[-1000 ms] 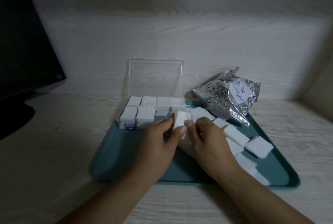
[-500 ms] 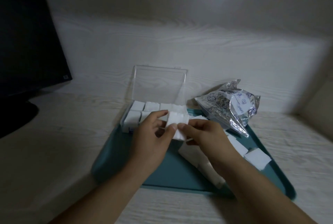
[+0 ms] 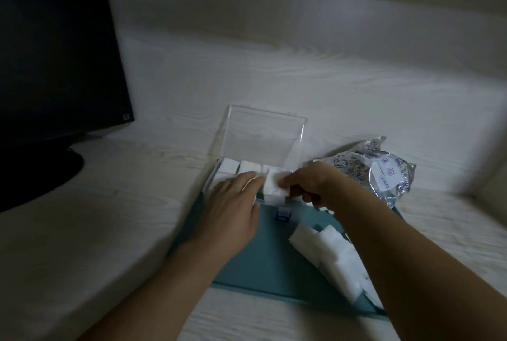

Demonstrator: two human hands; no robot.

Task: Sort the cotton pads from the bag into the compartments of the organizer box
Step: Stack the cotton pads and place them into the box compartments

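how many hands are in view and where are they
2. The left hand lies over the front left of the organizer box; the right hand pinches a stack of cotton pads at its front right.

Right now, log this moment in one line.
stage: placing pads | right hand: pinching cotton pad stack over organizer box | left hand: flat beside stack | loose pads: on tray

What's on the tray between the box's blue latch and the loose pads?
Bare teal tray, in the head view, between the blue latch and the loose pads.

Front compartments of the organizer box [image 3: 258, 148] hidden by both hands, monitor [image 3: 55, 66] cut off at left, bag [image 3: 384, 173] print blurred.
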